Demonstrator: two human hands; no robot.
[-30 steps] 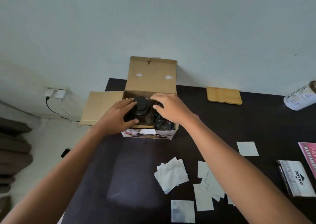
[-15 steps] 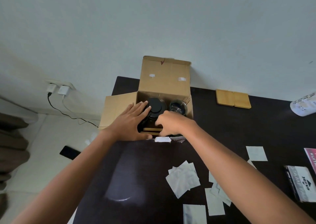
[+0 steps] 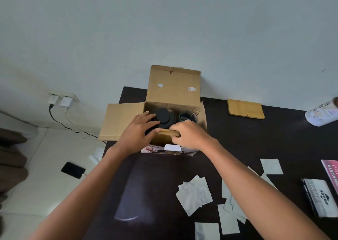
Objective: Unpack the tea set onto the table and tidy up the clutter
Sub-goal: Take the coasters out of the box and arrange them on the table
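Tabletop [image 3: 247, 144], dark, carries an open cardboard box [image 3: 172, 88] at its far left corner, close to the edge; a sideways pull on the contents could, in my judgement, drag the box toward that edge. Inside stand a black-lidded pot [image 3: 163, 116] on the left and a glass cup [image 3: 188, 116] to its right, packed close; lifting one carelessly risks knocking the other. Both hands reach into the box. Left hand [image 3: 138, 131] lies flat, fingers extended over the pot's lid, gripping nothing firmly. Right hand [image 3: 190, 135] is curled around a wooden piece [image 3: 168, 132] at the near wall; if wedged, it may jerk free. Loose paper slips [image 3: 193, 194] litter the near tabletop and remain uncleared.
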